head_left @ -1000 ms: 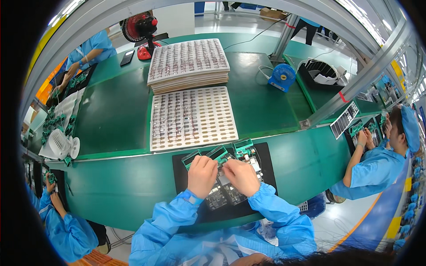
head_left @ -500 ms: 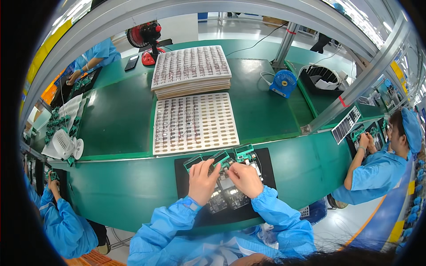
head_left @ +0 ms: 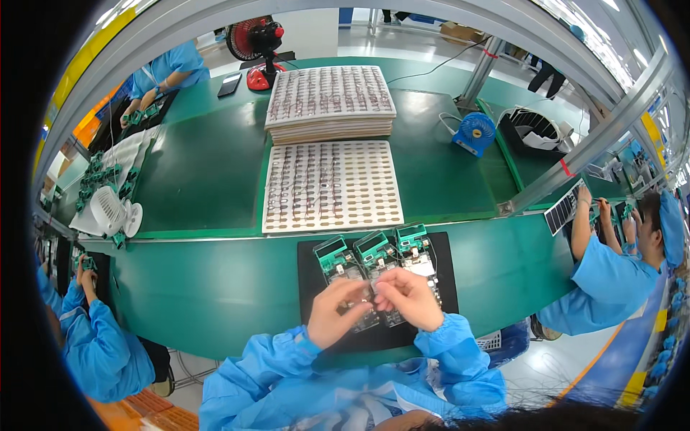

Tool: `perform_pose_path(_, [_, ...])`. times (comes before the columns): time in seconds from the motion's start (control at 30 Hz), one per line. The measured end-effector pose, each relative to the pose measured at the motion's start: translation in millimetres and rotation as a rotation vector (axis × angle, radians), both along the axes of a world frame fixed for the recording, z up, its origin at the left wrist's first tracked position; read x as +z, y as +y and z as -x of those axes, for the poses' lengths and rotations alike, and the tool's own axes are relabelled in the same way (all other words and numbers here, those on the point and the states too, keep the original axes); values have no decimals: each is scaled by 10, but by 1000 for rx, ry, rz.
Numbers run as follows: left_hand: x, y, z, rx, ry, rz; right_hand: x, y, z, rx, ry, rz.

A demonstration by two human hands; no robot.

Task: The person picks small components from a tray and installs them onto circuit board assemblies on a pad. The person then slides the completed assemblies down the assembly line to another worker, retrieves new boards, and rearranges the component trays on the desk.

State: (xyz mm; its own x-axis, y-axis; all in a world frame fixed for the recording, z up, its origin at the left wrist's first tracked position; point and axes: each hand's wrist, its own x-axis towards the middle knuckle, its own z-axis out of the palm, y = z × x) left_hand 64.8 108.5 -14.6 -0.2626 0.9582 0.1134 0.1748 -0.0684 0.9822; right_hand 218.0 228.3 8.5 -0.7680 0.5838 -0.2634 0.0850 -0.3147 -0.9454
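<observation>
Three circuit boards lie side by side on a black mat (head_left: 447, 262): a left board (head_left: 330, 250), a middle board (head_left: 372, 248) and a right board (head_left: 420, 262). Each has a green module with a dark display at its far end. Over the near part of the left board is my left hand (head_left: 335, 313), thumb and fingers apart with no held thing visible. Beside it, above the middle board, my right hand (head_left: 411, 299) pinches its thumb and fingertips together. Whatever is between those fingertips is too small and blurred to name.
Beyond the mat lies a white tray (head_left: 368, 188) partly filled with small wired parts, before a stack of similar trays (head_left: 330, 132). A blue fan (head_left: 476, 133) stands right, a red-black fan (head_left: 251, 43) at the back, a white fan (head_left: 108, 210) left. Co-workers sit either side.
Both hands have drawn back from the boards' far ends toward me, uncovering the green modules. My left hand's fingers have spread from its thumb. The view has shifted slightly.
</observation>
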Motion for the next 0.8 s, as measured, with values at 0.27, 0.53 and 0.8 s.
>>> perform_pose_path(0.27, [-2,-150,369,204,-284,46,-221,-254,475,15,48,-101])
perform_pose_path(0.53, [-110,-61,588,191,-137,-33,-266,-275,675,-49,-113,-608])
perform_pose_path(0.8, [-1,-9,645,248,232,-99,-392,-176,687,16,2,76])
